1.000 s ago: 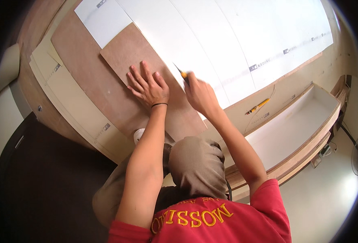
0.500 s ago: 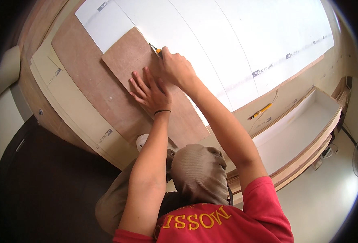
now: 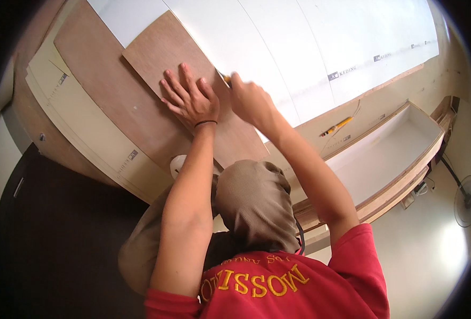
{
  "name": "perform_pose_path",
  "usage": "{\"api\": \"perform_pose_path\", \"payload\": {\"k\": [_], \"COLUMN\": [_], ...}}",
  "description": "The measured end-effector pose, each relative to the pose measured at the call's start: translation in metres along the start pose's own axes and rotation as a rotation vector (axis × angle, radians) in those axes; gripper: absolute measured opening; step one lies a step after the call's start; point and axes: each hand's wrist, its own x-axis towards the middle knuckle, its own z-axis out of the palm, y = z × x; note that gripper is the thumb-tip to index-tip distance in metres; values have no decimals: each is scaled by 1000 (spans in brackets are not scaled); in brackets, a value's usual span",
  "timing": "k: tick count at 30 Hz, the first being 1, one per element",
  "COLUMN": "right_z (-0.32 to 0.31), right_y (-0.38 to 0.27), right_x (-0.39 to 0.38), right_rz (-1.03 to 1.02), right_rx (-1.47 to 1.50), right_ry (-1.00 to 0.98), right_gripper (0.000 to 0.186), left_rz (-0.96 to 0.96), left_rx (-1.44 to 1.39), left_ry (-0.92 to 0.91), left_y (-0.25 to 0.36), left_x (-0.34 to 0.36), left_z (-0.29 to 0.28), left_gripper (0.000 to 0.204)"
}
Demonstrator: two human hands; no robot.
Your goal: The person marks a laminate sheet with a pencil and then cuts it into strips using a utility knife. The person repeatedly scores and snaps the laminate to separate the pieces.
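Note:
My left hand (image 3: pixel 193 101) lies flat with its fingers spread on a narrow brown wooden board (image 3: pixel 158 45), pressing against its face. The board rests partly on a large white sheet (image 3: pixel 267 48) marked with thin dark lines. My right hand (image 3: pixel 252 103) is closed round a utility knife (image 3: pixel 226 78). Only a bit of yellow and the blade end show past the fingers; the rest of the handle is hidden. The blade's tip is at the board's right long edge, over the white sheet.
A wider brown board (image 3: pixel 94 64) and cream sheets (image 3: pixel 46 95) lie to the left. A yellow-handled tool (image 3: pixel 337 126) rests right of the white sheet. Nearby stands a long white-lined wooden box (image 3: pixel 387 151). A white round object (image 3: pixel 177 164) is partly behind my left forearm.
My right hand has drawn the knife toward me along the board's right edge. My left hand stays flat on the board. The whole view has shifted slightly.

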Motion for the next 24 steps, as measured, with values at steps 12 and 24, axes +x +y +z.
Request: {"api": "perform_pose_path", "payload": {"k": [12, 24], "right_z": [52, 69], "right_y": [71, 96], "right_x": [-138, -190], "right_rz": [263, 372], "right_rx": [4, 79], "right_ry": [-201, -289], "right_gripper": [19, 29], "left_rz": [21, 29], "left_rx": [-69, -42], "left_ry": [35, 80], "left_y": [1, -2], "left_x": [1, -1], "left_z": [4, 12], "left_gripper": [61, 59]}}
